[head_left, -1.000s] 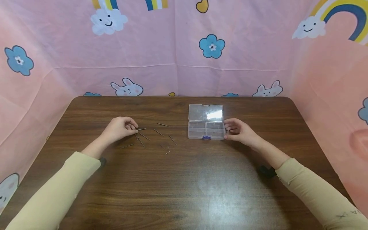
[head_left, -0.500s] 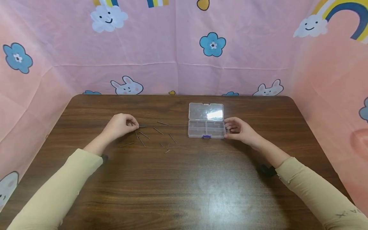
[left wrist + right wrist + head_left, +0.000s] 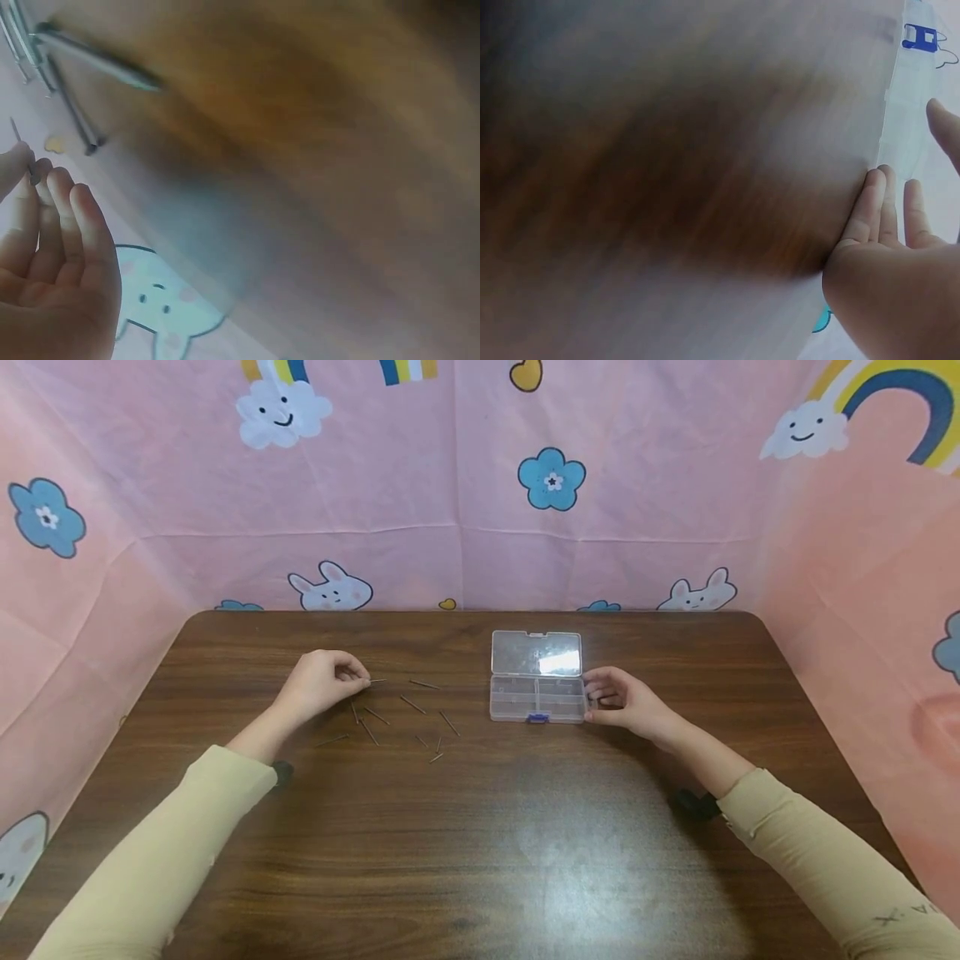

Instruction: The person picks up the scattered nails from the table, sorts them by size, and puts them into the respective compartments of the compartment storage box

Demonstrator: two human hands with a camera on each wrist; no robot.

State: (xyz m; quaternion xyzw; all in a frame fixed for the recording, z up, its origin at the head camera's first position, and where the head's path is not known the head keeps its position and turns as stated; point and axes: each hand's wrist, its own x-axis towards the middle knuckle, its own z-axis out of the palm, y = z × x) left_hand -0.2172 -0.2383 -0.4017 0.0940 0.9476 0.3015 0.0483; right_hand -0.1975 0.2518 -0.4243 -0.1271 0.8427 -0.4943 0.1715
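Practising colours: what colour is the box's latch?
The latch is blue, clearest in the right wrist view.

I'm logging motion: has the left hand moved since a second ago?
Yes: in the head view, the left hand, pinching a nail, has shifted slightly rightward, nearer the clear box.

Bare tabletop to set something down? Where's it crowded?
Bare: the near tabletop, between the sleeves and in front of the nails and box; a narrower gap between nails and box. Crowded: the scattered nails beside the left hand, and the box's right side, where the right hand sits.
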